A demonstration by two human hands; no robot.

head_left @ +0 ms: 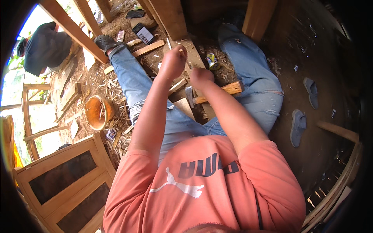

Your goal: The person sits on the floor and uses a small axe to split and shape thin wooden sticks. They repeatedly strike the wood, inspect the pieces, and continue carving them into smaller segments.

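My left hand (175, 62) is closed in a fist above a wooden board (194, 54) between my outstretched legs. A thin pale stick (169, 43) shows at its far side, seemingly in its grip, though the fingers hide most of it. Close by on the right, my right hand (201, 78) is curled low over the same board. Its fingers are turned away, so what it holds is hidden. Just nearer to me lies a hammer-like tool (217, 93) with a thick wooden handle and a metal head, its handle end against my right thigh.
Two phones (142, 33) (135, 14) lie beyond my left leg. A yellow packet (212, 61) sits by the board. At left are an orange bucket (99, 112), wood shavings, a panelled wooden frame (66, 178) and another person bending (46, 48). Grey shoes (298, 127) lie at right.
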